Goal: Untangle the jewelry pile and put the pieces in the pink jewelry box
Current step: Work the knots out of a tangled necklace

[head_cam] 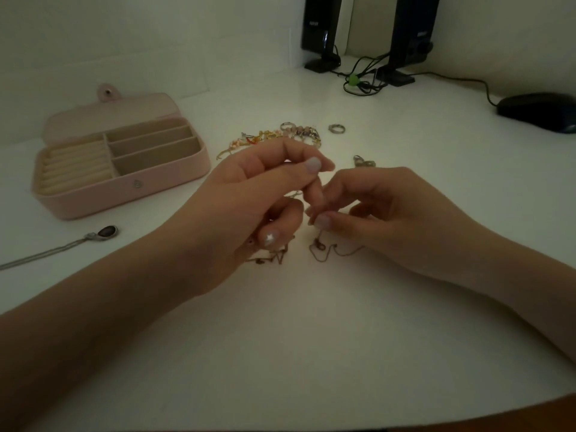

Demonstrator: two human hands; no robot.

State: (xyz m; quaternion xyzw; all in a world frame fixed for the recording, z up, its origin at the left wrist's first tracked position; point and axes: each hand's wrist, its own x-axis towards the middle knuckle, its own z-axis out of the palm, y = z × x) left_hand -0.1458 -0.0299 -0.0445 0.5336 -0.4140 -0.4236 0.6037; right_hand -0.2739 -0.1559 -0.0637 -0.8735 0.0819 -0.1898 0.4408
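None of the pieces has reached the pink rectangular jewelry box (124, 194) yet, as far as we can see: it lies open at our left, lid back, and its cream ring rolls and three long compartments look bare. We judge the task to be in its early, untangling stage.

Our left hand (249, 207) pinches a thin gold-coloured chain (318, 251) between thumb and forefinger, the lower fingers curled in. Our right hand (389, 213) pinches the same chain close by, thumb meeting fingertip. The chain's loose ends trail onto the white table (296, 353) just under both hands, with small links or charms beside the left hand too fine to sort out.

Left to do: the colourful heap of beaded bracelets and rings (280, 137) beyond our hands, a lone silver ring (336, 128) just right of it, a small silver clasp piece (363, 161) near our right knuckles, and a silver necklace with a dark oval pendant (106, 232) in front of the box.

For room, the table toward us is open, and the path left to the box passes only over that pendant. Two black speakers (321, 32), their bundled cables (361, 79) and a black computer mouse (539, 112) sit well apart at the far right. The table's near edge curves in at the lower right.
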